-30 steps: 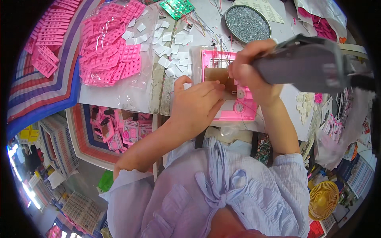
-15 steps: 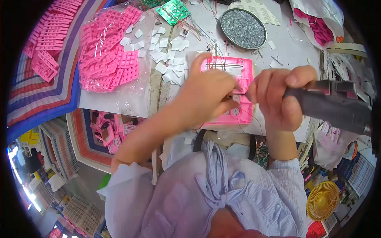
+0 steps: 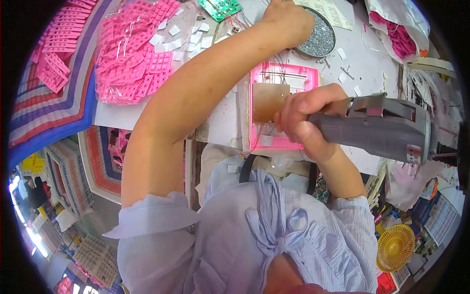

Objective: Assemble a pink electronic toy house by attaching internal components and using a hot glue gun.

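Observation:
My left hand reaches over the left rim of a round dish of small grey screws; its fingertips are hidden behind the hand. My right hand is closed around a grey electric screwdriver, held sideways above a pink plastic housing; the tool's tip is hidden by my fingers. Inside the housing lies a brown circuit board, and thin wires run out over its far edge.
A clear bag of pink keypad pieces lies at the left, with white paper squares beside it. Green circuit boards sit at the back. Loose screws lie right of the dish. A yellow basket stands lower right.
My left hand has moved from the housing up to the screw dish. The brown board now shows lying over the housing. The screwdriver has shifted slightly left, still in my right hand.

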`<action>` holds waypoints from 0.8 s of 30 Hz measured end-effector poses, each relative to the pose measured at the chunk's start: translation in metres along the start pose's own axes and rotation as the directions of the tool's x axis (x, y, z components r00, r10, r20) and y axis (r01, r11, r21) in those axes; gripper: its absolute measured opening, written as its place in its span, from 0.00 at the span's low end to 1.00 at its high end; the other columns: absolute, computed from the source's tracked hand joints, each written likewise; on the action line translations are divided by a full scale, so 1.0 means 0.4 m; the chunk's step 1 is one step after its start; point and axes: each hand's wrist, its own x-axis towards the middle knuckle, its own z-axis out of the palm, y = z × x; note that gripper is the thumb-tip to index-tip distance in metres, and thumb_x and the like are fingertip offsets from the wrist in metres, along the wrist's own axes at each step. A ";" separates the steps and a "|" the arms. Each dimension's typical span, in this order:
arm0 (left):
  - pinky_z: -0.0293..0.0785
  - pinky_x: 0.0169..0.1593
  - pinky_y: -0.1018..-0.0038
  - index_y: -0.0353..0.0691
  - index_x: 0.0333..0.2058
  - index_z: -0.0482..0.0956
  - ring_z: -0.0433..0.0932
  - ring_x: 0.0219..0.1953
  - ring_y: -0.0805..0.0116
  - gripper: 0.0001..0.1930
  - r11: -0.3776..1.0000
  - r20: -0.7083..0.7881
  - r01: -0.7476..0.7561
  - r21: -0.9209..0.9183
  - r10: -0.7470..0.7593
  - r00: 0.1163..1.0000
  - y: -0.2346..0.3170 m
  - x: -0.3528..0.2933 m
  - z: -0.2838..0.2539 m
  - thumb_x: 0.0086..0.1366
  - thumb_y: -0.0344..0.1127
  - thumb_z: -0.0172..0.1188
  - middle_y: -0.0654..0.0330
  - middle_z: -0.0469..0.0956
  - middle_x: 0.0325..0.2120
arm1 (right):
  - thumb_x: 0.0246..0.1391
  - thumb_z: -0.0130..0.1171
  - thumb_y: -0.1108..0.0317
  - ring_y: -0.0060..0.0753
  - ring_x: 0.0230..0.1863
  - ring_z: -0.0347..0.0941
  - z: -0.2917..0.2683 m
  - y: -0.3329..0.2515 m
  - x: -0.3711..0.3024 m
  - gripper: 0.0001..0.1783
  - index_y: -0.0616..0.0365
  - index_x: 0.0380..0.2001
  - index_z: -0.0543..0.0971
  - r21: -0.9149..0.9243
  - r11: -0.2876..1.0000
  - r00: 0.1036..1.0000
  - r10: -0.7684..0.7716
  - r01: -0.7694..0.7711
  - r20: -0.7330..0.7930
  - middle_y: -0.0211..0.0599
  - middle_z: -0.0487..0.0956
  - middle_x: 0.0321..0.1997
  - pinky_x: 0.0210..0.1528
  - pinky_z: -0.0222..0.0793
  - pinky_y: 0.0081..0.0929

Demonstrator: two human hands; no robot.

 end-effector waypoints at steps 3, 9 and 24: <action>0.66 0.47 0.52 0.43 0.27 0.87 0.83 0.33 0.57 0.10 0.997 -0.037 0.045 -0.068 -0.047 0.998 0.000 -0.023 -0.029 0.59 0.37 0.57 0.57 0.85 0.27 | 0.60 0.60 0.74 0.27 0.19 0.64 0.007 0.011 0.009 0.15 0.53 0.42 0.64 -0.045 0.998 0.996 -0.050 0.053 0.077 0.32 0.69 0.19 0.25 0.67 0.31; 0.77 0.36 0.65 0.37 0.31 0.85 0.82 0.28 0.60 0.12 0.556 0.058 0.157 -0.816 -0.193 0.980 -0.016 -0.216 -0.232 0.55 0.41 0.68 0.58 0.84 0.27 | 0.57 0.60 0.80 0.32 0.22 0.68 -0.010 0.002 0.009 0.14 0.56 0.40 0.66 -0.178 0.982 0.973 -0.026 0.069 0.231 0.37 0.72 0.22 0.29 0.71 0.35; 0.56 0.48 0.61 0.47 0.33 0.81 0.75 0.36 0.66 0.08 0.720 -0.143 0.084 -0.689 -0.248 0.958 0.125 -0.573 -0.157 0.54 0.34 0.70 0.69 0.78 0.29 | 0.64 0.61 0.61 0.23 0.16 0.62 0.053 -0.038 0.075 0.17 0.52 0.45 0.64 0.217 0.965 0.987 -0.156 0.146 0.032 0.25 0.66 0.16 0.19 0.64 0.27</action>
